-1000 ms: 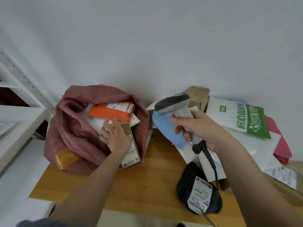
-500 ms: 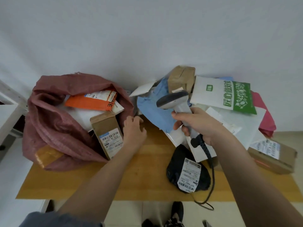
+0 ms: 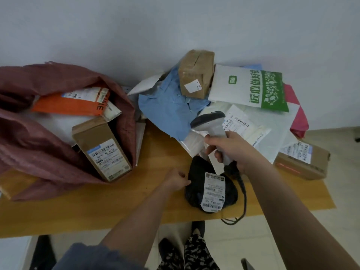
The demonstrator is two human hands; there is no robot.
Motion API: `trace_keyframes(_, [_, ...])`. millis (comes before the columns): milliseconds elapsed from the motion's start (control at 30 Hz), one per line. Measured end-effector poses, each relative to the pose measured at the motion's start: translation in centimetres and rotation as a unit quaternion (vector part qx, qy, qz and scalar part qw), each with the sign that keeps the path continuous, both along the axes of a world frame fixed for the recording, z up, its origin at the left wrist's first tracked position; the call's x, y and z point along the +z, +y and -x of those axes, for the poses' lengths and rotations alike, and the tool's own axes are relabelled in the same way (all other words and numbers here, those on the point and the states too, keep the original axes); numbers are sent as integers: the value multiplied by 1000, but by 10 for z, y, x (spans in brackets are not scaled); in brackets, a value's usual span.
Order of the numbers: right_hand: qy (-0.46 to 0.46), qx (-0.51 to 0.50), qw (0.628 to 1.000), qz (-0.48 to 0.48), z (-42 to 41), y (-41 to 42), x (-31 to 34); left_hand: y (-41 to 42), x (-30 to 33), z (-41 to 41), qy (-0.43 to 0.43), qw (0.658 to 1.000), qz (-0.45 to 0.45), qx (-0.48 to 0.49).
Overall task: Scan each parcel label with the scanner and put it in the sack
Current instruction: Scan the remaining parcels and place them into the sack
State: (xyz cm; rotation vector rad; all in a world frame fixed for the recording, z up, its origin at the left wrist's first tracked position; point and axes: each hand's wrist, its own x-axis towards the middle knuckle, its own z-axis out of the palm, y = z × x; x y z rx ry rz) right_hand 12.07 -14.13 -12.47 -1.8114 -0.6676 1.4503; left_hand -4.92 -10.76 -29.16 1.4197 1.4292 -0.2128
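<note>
The right hand (image 3: 231, 151) is wrapped round the grip of the scanner (image 3: 211, 126), its head tipped away toward the heap of parcels by the wall, its cable (image 3: 242, 195) trailing down past the table (image 3: 116, 207) edge. Just below that grip, nearer the person, lies the black parcel (image 3: 211, 189), a soft bag with a white label (image 3: 213, 192) face up. The left hand (image 3: 178, 180) is at the parcel's left edge, fingers curled against the black plastic; whether they have pinched it or only touch it, I cannot tell from here.

I'd judge that black bag to be light and limp, something soft inside, the film a bit slick. It will sag if lifted by a corner, and the label would crumple with it. Better to take a good fold of the bag at the side away from the label, so the barcode stays flat under the scanner's head.

Well off to the left of the left hand the sack (image 3: 25, 156) lies open-mouthed, with a brown box (image 3: 101, 149) leaning out of it and an orange parcel (image 3: 68, 103) deeper in. Beyond the scanner are a blue bag (image 3: 167, 108), a taped box (image 3: 196, 74) and a white-and-green mailer (image 3: 249, 87), all unsorted.
</note>
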Motion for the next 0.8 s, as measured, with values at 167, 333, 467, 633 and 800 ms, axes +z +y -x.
trace_keyframes(167, [-8, 5, 1000, -8, 7, 4, 2, 4, -1, 7, 9, 1000, -10, -13])
trace_keyframes(333, [-20, 42, 999, -23, 22, 10, 5, -3, -2, 3, -31, 996, 54, 71])
trace_keyframes(467, [-45, 74, 996, -27, 30, 8, -1, -11, -20, -13, -42, 992, 63, 100])
trace_keyframes(633, [-47, 73, 996, -11, 31, 1, -10, -16, -27, -14, -51, 991, 74, 95])
trace_keyframes(800, [-45, 43, 998, -3, 35, 8, 0, 12, 5, 34, -122, 961, 129, 212])
